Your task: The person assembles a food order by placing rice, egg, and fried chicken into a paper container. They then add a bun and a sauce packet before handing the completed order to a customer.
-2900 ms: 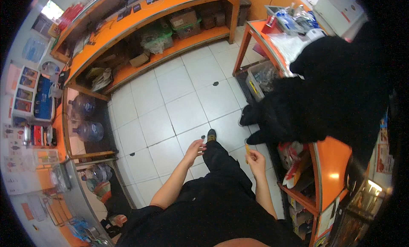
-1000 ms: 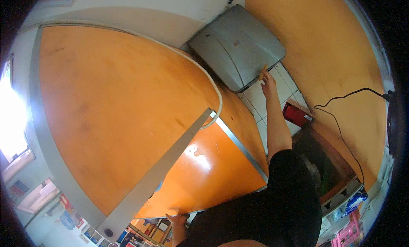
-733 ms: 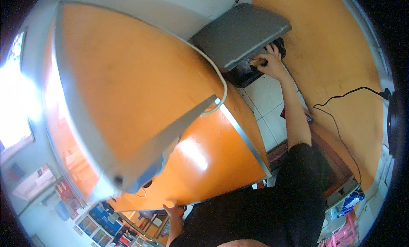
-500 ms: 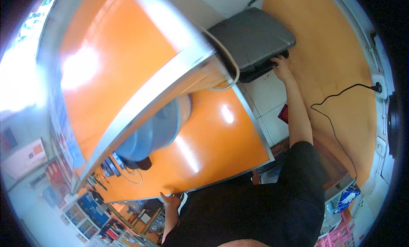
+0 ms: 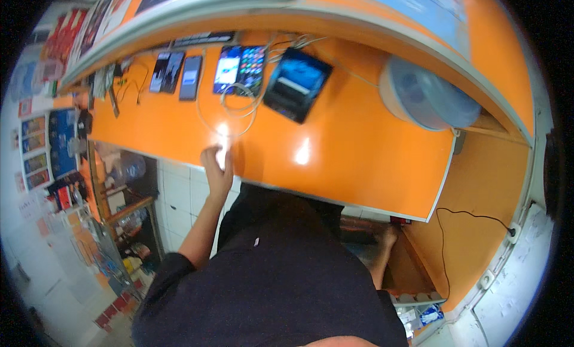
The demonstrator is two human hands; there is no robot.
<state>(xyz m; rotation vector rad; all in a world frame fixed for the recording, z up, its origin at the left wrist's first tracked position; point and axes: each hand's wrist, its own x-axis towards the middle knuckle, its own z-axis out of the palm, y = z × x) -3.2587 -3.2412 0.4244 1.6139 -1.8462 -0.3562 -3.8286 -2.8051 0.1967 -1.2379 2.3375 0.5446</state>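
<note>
My left hand (image 5: pixel 217 163) is over the front edge of an orange tabletop (image 5: pixel 359 161). Its fingers are apart, and a bright light reflection shows between them. A loop of white cable (image 5: pixel 254 116) lies just beyond that hand, in front of two lit phones (image 5: pixel 239 70). My right hand (image 5: pixel 389 234) hangs low at the right, below the tabletop's front corner and close to a small dark red object (image 5: pixel 400 220). Motion blur smears its fingers, so I cannot see whether it holds anything.
A black box or tablet with a blue picture (image 5: pixel 298 84) lies right of the phones. Darker phones (image 5: pixel 190 78) lie to the left. A translucent blue-grey basin (image 5: pixel 430 96) stands at the back right under an overhanging shelf. A black power cord (image 5: pixel 472 213) runs to a wall socket.
The view has swung left and back over the tabletop. My right hand has left the grey-lidded dark case and dropped lower. My left hand stays by the table's front edge.
</note>
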